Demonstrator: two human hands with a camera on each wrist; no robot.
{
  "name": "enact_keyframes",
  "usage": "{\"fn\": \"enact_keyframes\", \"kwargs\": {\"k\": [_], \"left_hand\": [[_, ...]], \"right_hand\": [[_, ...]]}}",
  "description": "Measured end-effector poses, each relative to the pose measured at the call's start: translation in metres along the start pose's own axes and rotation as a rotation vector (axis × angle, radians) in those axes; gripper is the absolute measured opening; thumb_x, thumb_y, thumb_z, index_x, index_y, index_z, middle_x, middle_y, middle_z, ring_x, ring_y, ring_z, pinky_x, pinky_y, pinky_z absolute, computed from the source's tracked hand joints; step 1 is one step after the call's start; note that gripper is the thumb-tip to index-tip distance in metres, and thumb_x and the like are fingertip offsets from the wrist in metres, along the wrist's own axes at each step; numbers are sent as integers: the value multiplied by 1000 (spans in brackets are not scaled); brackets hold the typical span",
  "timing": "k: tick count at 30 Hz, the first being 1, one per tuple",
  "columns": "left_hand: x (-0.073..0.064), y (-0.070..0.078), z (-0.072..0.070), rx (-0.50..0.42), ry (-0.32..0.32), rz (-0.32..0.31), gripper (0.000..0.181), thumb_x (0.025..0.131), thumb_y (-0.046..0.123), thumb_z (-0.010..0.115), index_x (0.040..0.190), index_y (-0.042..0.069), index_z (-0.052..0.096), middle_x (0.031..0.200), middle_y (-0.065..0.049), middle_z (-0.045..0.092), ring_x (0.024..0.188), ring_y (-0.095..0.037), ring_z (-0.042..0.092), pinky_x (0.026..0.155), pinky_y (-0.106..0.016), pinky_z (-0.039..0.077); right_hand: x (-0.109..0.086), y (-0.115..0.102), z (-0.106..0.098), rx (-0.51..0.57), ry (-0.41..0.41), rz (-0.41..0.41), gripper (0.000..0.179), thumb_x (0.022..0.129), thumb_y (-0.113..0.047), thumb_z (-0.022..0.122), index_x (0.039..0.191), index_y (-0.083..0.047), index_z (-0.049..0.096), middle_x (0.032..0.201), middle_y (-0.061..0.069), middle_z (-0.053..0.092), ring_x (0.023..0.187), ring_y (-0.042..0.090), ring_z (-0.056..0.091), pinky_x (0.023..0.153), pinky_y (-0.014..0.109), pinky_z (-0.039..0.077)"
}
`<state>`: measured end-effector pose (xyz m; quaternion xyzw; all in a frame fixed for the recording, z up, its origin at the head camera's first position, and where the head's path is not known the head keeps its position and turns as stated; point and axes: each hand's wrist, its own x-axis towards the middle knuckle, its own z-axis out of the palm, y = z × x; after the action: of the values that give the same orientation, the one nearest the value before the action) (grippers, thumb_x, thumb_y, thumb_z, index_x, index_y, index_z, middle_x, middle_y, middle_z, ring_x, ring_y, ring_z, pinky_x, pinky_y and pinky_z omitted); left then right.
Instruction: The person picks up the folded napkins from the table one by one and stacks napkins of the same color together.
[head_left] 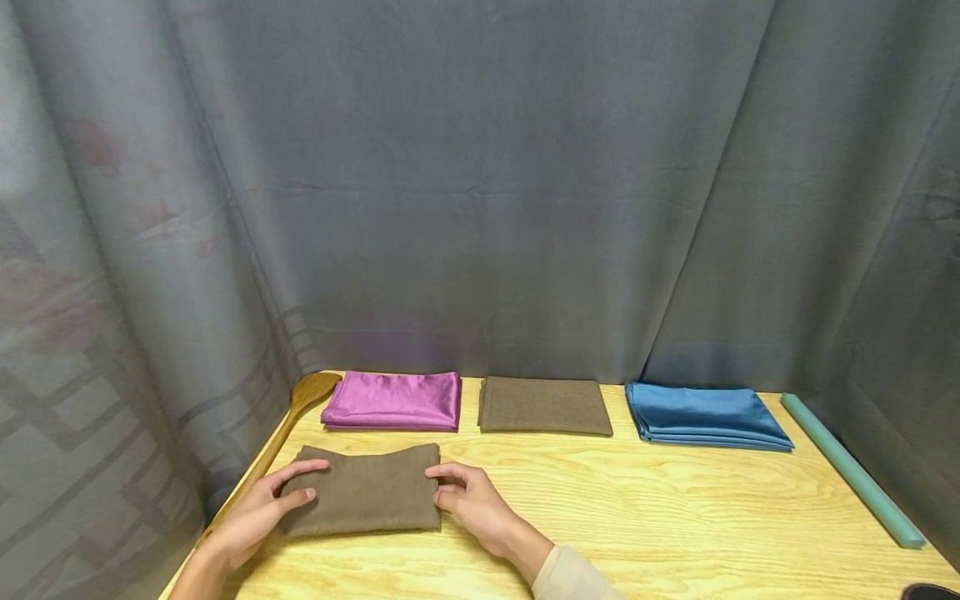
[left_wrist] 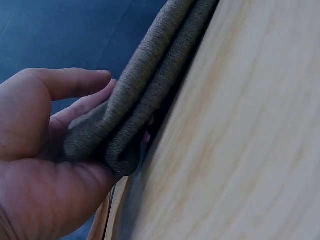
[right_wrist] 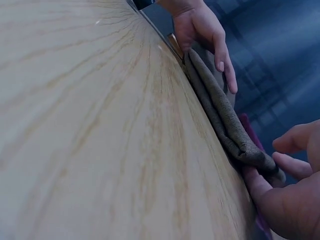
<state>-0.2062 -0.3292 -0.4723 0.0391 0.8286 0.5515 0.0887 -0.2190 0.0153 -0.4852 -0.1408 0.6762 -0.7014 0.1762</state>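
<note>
A folded brown cloth (head_left: 367, 493) lies low over the front left of the wooden table, held at its two short ends. My left hand (head_left: 251, 518) grips the left end, with thumb and index finger reaching over the top. In the left wrist view, the thick double fold of the cloth (left_wrist: 132, 95) sits in the palm. At the opposite end, my right hand (head_left: 480, 510) pinches the edge. From the right wrist view, the right thumb goes beneath the cloth (right_wrist: 220, 107), and the other fingers are on its far side.
Along the back lie a folded purple satin cloth (head_left: 393, 402), a second folded brown cloth (head_left: 546, 406) and a folded blue cloth (head_left: 705, 414). A wooden spoon (head_left: 307, 393) lines the table's left edge, a green rod (head_left: 851, 467) the right. Grey curtains (head_left: 480, 192) enclose the table.
</note>
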Motion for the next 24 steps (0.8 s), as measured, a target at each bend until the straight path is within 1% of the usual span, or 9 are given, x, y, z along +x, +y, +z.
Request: {"fn": "enact_keyframes", "kwargs": {"k": [2, 3, 4, 6, 8, 11, 15, 19, 24], "left_hand": [[0, 1, 0, 4, -9, -1, 51, 101, 24, 65, 148, 10, 54, 163, -13, 38, 129, 15, 35, 115, -44, 33], [0, 1, 1, -4, -15, 1, 50, 101, 24, 64, 148, 9, 54, 162, -13, 38, 124, 19, 35, 113, -37, 34], [0, 1, 1, -7, -17, 3, 49, 101, 24, 64, 147, 9, 54, 161, -12, 39, 122, 22, 35, 110, -30, 35], [0, 0, 1, -17, -16, 8, 48, 101, 23, 64, 147, 9, 55, 159, -11, 41, 121, 21, 37, 103, -20, 36], [0, -1, 2, -24, -14, 10, 48, 101, 22, 64, 146, 10, 56, 158, -9, 43, 122, 19, 38, 99, -14, 36], [1, -3, 2, -22, -10, 15, 46, 101, 22, 64, 145, 10, 57, 156, -6, 46, 123, 15, 40, 98, -13, 37], [1, -4, 2, -44, -28, 17, 49, 102, 21, 63, 148, 7, 53, 151, -2, 48, 121, 6, 47, 97, -18, 44], [1, -3, 1, -90, -51, 8, 51, 103, 21, 61, 150, 8, 50, 148, 2, 46, 119, 1, 50, 95, -23, 47], [-1, 1, 4, -139, -60, 24, 48, 103, 20, 61, 148, 8, 52, 145, 4, 48, 120, 0, 49, 96, -21, 46]], "right_hand": [[0, 0, 0, -7, 1, 0, 43, 92, 1, 62, 135, 1, 63, 140, 19, 56, 114, 21, 58, 89, 23, 51], [0, 0, 0, -13, 3, -3, 43, 92, 1, 62, 135, 1, 63, 141, 19, 56, 116, 21, 58, 90, 24, 52], [0, 0, 0, -16, 6, -6, 43, 92, 1, 62, 135, 1, 64, 142, 19, 56, 116, 21, 59, 90, 24, 52], [2, 1, 0, -20, 18, -15, 43, 91, 2, 62, 135, 1, 64, 141, 19, 57, 116, 21, 59, 90, 26, 53], [3, 2, -1, -21, 32, -22, 43, 91, 3, 61, 134, 2, 64, 138, 20, 58, 112, 18, 58, 89, 26, 54], [4, 4, -1, -16, 53, -23, 41, 91, 4, 61, 132, 4, 65, 130, 19, 61, 103, 15, 56, 84, 27, 55], [4, 5, -1, -4, 71, -24, 39, 91, 5, 61, 129, 5, 66, 123, 19, 63, 96, 15, 56, 80, 26, 55], [4, 4, -3, 16, 82, -23, 37, 92, 6, 61, 129, 4, 67, 125, 19, 63, 90, 14, 60, 73, 26, 58], [3, 1, -11, 65, 91, -27, 37, 94, 7, 59, 131, 5, 65, 128, 22, 63, 82, 14, 67, 68, 27, 61]]}}
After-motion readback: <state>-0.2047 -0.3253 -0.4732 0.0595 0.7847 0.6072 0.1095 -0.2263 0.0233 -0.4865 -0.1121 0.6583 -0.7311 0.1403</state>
